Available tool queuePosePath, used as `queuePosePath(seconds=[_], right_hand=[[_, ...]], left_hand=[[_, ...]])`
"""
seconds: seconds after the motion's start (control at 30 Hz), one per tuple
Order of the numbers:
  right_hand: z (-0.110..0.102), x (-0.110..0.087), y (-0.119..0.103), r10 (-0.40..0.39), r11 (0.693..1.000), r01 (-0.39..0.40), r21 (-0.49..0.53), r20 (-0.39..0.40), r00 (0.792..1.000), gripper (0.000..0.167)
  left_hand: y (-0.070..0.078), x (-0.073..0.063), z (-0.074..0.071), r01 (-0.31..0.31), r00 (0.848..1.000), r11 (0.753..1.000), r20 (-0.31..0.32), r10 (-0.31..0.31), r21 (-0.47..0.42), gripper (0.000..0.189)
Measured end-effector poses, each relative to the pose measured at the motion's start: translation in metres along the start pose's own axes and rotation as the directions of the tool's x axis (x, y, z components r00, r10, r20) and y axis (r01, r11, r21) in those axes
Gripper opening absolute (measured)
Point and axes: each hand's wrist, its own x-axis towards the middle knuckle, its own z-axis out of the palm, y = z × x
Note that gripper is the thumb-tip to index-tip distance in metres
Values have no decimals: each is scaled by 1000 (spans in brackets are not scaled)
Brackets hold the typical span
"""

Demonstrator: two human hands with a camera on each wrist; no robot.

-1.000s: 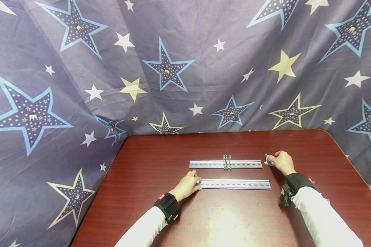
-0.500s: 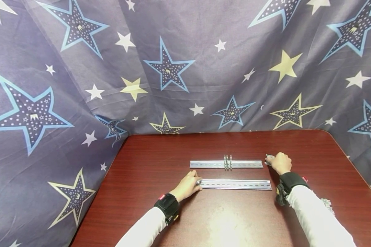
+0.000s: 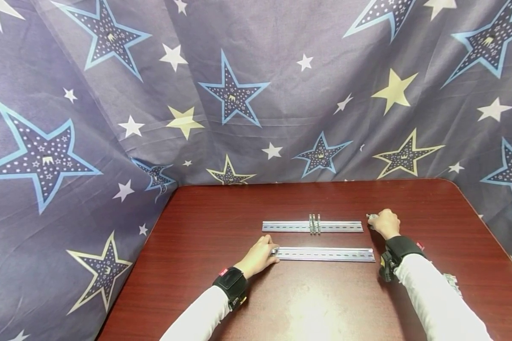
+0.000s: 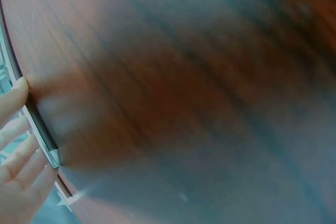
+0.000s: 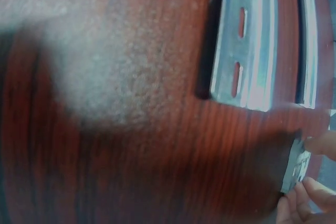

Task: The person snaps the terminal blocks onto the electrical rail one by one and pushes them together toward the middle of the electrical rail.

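The near slotted rail (image 3: pixel 324 254) lay with its nine-o'clock end gripped by the left hand (image 3: pixel 257 255), between thumb and fingers; the right hand (image 3: pixel 387 223), towards two o'clock, pinched a small metal piece (image 5: pixel 296 169), which poked out at ten o'clock from its fingertips.

Markings: no readable text, brand or number.
Cloth (image 3: pixel 307 94): printed stars (image 3: pixel 228 85), several blue-edged and yellow-edged ones bearing a small crown (image 3: pixel 232 98) at the centre. Left strap (image 3: pixel 232 286): one red tag (image 3: pixel 224 272), too small in the head view to read. Right strap (image 3: pixel 404 249): another red tag (image 3: pixel 420 246), at the strap's edge, likewise too small to read.
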Motion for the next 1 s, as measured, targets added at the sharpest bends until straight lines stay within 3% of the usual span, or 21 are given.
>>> queuePosePath(seconds=[0.43, 0.8, 0.87, 0.93, 1.0], right_hand=[[-2, 3, -5, -9, 998, 10, -66, 10, 1000, 35], [-5, 3, -6, -62, 995, 63, -75, 15, 998, 19], [7, 19, 9, -56, 995, 57, -80, 10, 998, 18], [48, 71, 61, -56, 995, 57, -76, 5, 998, 24], [77, 105, 96, -61, 995, 59, -76, -29, 998, 26]], left_hand=[[2, -1, -2, 21, 1000, 1000, 8, -21, -17, 33], [1, -1, -2, 28, 1000, 1000, 14, -28, -15, 32], [1, 0, -2, 29, 999, 1000, 15, -29, -12, 31], [1, 0, -1, 30, 999, 1000, 15, -30, -8, 31], [0, 0, -1, 33, 999, 999, 14, -32, -6, 31]])
